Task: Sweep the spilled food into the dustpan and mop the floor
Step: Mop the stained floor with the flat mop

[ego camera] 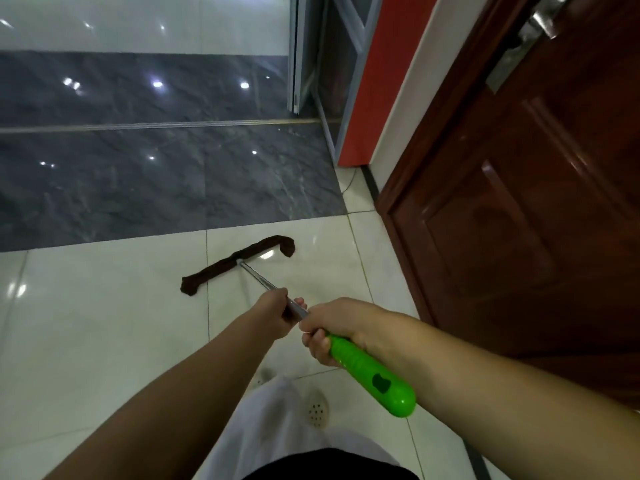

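Green and glossy, the mop's plastic handle end (372, 374) sits closest to the lens, with the right hand (337, 327) wrapped around its top in a full grip. Just ahead, the left hand (277, 311) curls its grip around the metal shaft (258, 277), so both hands hold the mop. Its brown cloth head (239, 261) lies flat on the pale floor tiles (104, 323), close to the edge of the dark grey tiles (156, 178). No spilled food or dustpan shows here, so this looks like the mopping stage. For a good pass, I would keep the head pressed flat and pull in overlapping strokes, letting the lower hand steer while the upper one sets the angle. Room is widest to the left and forward across the tiles. To the right, the brown door (536, 202) and its frame stand near the head's curled end, so sideways swings there need care. A floor drain (317, 410) sits by the feet.
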### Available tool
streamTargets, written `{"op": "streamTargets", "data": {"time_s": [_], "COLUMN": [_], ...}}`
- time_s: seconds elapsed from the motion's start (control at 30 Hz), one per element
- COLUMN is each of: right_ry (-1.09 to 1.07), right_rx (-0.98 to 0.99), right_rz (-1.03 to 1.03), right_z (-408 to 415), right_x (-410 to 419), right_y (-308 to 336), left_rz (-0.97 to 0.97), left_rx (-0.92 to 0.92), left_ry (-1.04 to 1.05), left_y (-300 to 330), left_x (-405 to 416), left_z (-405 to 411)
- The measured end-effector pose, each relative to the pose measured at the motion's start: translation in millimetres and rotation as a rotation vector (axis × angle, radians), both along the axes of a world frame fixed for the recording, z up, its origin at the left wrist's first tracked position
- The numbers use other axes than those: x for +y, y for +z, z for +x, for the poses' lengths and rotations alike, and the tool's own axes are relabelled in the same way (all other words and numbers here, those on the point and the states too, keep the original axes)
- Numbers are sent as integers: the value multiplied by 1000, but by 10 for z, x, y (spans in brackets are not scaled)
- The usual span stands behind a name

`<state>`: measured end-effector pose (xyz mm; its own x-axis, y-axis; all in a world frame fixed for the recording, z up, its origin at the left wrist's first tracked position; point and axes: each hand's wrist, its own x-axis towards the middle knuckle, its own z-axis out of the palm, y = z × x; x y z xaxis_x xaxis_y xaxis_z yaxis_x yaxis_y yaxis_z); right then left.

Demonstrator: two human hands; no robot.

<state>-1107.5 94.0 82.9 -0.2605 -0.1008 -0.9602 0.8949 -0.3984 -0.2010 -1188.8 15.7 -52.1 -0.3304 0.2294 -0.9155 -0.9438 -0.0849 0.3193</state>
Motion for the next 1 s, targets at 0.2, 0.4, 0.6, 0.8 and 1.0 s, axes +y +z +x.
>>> {"op": "streamTargets", "data": {"time_s": [0.2,0.4,0.6,0.8,1.0], "right_ry": [137,321,516,722,959], "right_rx": [19,12,-27,-48,-18], "right_rz": [19,75,19,35,109], "right_z": [-481,-1162,-2074,-2737,-3167], "right_x": [151,430,796,831,589], "right_y": [-121,-42,224,435,482], "left_rz": [-31,-5,14,65,110], "left_rx": [21,-30,-47,-63,-122], "left_ry": [78,123,183,270,533], "left_y": [-11,57,243,423,421], "left_x": [133,318,559,536,233], "left_z": [-387,-973,-1715,-2178,-2363]}}
